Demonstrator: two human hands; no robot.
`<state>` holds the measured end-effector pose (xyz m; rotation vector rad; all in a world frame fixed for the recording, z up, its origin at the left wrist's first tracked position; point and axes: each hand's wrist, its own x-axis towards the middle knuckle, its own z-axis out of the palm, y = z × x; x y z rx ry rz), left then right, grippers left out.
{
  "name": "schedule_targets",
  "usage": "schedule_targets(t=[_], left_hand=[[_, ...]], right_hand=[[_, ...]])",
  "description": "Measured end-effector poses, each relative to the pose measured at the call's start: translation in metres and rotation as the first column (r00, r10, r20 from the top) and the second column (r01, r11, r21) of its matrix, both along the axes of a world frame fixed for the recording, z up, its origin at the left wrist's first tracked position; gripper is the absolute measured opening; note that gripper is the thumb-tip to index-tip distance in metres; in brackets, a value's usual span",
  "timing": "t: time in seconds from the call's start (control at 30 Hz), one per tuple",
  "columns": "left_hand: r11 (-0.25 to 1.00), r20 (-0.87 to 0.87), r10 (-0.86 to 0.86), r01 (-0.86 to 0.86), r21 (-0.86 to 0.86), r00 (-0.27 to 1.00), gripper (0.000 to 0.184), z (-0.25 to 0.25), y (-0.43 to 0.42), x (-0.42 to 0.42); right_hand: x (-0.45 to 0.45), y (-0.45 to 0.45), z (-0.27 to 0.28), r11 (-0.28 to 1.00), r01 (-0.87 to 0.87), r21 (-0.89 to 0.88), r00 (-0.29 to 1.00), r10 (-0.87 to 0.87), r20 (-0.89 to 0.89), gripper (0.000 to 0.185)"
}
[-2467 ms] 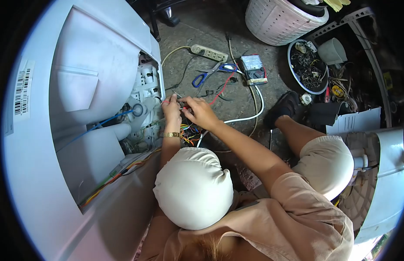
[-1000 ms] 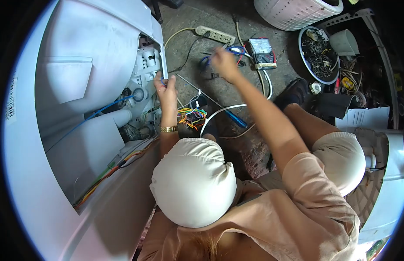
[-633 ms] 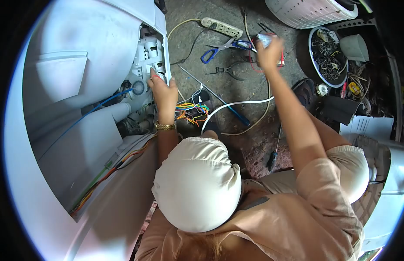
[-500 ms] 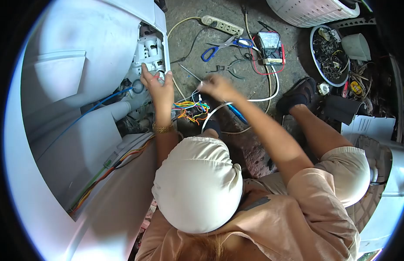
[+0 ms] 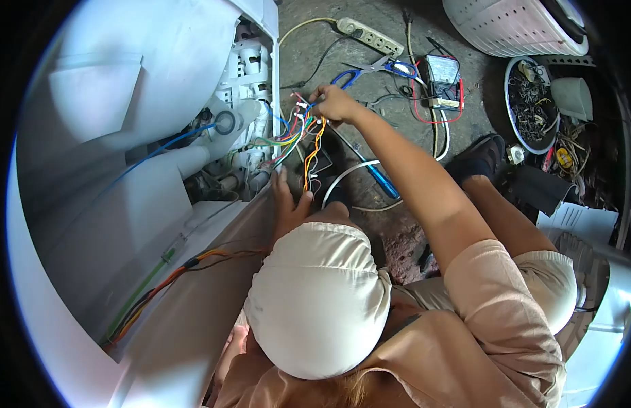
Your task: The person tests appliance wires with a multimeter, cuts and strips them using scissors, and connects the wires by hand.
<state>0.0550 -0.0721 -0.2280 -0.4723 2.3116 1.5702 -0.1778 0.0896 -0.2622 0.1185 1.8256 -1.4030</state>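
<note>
My right hand (image 5: 334, 105) is closed on a bundle of coloured wires (image 5: 298, 136) with small white connectors. It lifts them beside the open end of a white appliance (image 5: 213, 177), where the strands run in among plastic parts and hoses. Lower down, at the appliance's edge, my left hand (image 5: 288, 204) has its finger and thumb apart. An orange and yellow strand (image 5: 310, 163) hangs close to that thumb; whether they touch is unclear. A long screwdriver with a blue handle (image 5: 381, 181) lies on the floor to the right of the wires.
Blue-handled scissors (image 5: 373, 68), a power strip (image 5: 370, 37) and a multimeter (image 5: 443, 78) with red and black leads lie on the floor ahead. To the right stand a round tub of small metal pieces (image 5: 530, 102) and a perforated white drum (image 5: 513, 27). Pliers lie partly behind my right hand.
My right hand has moved up and taken the wires, raising them toward the appliance. My left hand has come down from the appliance's inner parts to its lower edge. The view has shifted slightly.
</note>
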Motion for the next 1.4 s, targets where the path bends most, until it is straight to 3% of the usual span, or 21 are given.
schedule_targets(t=[0.03,0.13,0.27,0.3,0.4,0.43,0.53,0.57,0.6,0.67,0.7,0.8,0.83,0.93,0.97,1.0,1.07,1.1,1.2,1.27,1.4], left_hand=[[0.98,0.082,0.068,-0.082,0.182,0.994,0.066,-0.003,-0.003,0.005],[0.805,0.47,-0.064,-0.233,0.545,0.88,0.043,0.011,0.005,-0.006],[0.804,0.247,-0.34,0.145,0.576,0.907,0.031,0.043,0.023,-0.049],[0.801,0.244,-0.392,0.199,0.565,0.887,0.027,0.04,0.026,-0.057],[0.706,0.228,-0.644,0.451,0.547,0.73,0.026,0.006,0.026,-0.066],[0.69,0.282,-0.719,0.601,0.404,0.635,0.025,0.001,0.027,-0.07],[0.808,0.221,-0.533,0.569,-0.154,0.816,0.019,-0.009,0.031,-0.055],[0.808,0.073,-0.53,0.529,-0.258,0.845,0.013,-0.037,0.017,-0.041],[0.857,0.071,-0.391,0.391,-0.335,0.918,0.016,-0.035,0.016,-0.035],[0.874,0.028,-0.092,0.094,-0.476,0.995,0.023,-0.03,0.014,-0.023],[0.957,0.019,0.039,-0.032,-0.287,0.999,0.051,-0.028,0.009,-0.022],[0.945,-0.178,0.327,-0.323,0.054,0.928,0.068,-0.016,0.033,-0.017],[0.939,-0.197,0.339,-0.344,0.007,0.92,0.074,-0.014,0.036,-0.023],[0.915,-0.056,0.369,-0.351,0.198,0.928,0.073,-0.038,0.03,-0.033],[0.92,-0.004,0.386,-0.385,0.072,0.923,0.058,-0.031,0.037,-0.037],[0.928,-0.012,0.369,-0.368,0.064,0.929,0.049,-0.032,0.037,-0.038],[0.941,-0.025,0.337,-0.335,0.046,0.941,0.033,-0.037,0.037,-0.039],[0.947,-0.031,0.32,-0.319,0.034,0.947,0.028,-0.041,0.036,-0.037],[0.898,0.159,0.41,-0.428,0.105,0.898,0.028,-0.05,0.036,-0.033],[0.847,0.218,0.471,-0.507,0.159,0.855,0.03,-0.046,0.038,-0.033],[0.672,0.376,0.61,-0.707,0.223,0.698,0.035,-0.044,0.032,-0.037]], right_hand=[[-0.004,-0.007,-0.009,0.995,0.103,0.011,0.994,-0.103,0.035,0.031],[-0.007,-0.017,-0.02,0.946,0.322,-0.039,0.935,-0.312,0.172,0.032],[0.009,-0.005,-0.019,0.769,0.568,-0.293,0.763,-0.359,0.538,0.041],[0.009,0.003,-0.017,0.742,0.569,-0.354,0.751,-0.294,0.591,0.053],[0.024,0.024,-0.002,0.718,0.548,-0.429,0.771,-0.235,0.591,0.054],[0.033,0.031,0.004,0.779,0.481,-0.402,0.818,-0.236,0.524,0.045],[0.061,0.055,0.001,0.767,0.347,-0.54,0.886,-0.078,0.458,0.027],[0.071,0.063,0.004,0.844,0.157,-0.514,0.924,0.059,0.378,0.024],[0.08,0.068,0.006,0.884,-0.038,-0.466,0.93,0.202,0.306,0.021],[0.091,0.064,0.008,0.896,-0.224,-0.383,0.923,0.321,0.211,0.022],[0.094,0.063,0.011,0.916,-0.184,-0.357,0.921,0.287,0.262,0.02],[0.091,0.059,0.004,0.948,-0.058,-0.313,0.893,0.19,0.408,0.021],[0.086,0.057,0.003,0.954,-0.019,-0.3,0.877,0.16,0.453,0.023],[0.078,0.046,0.001,0.991,0.032,-0.127,0.957,0.006,0.291,0.023],[0.076,0.041,0.004,0.998,0.044,0.043,0.999,-0.042,-0.033,0.02],[0.075,0.036,0.008,0.974,0.108,0.2,0.934,-0.031,-0.355,0.018],[0.071,0.025,0.016,0.851,0.35,0.391,0.539,0.158,-0.827,0.015],[0.067,0.019,0.023,0.917,0.29,0.275,0.63,0.033,-0.776,0.017],[0.059,-0.003,0.015,0.988,-0.079,0.136,0.615,0.156,-0.773,0.014],[0.065,-0.025,0.007,0.985,-0.171,0.014,0.822,0.15,-0.55,0.012],[0.077,-0.054,-0.003,0.953,-0.295,0.072,0.854,0.297,-0.427,0.019]])
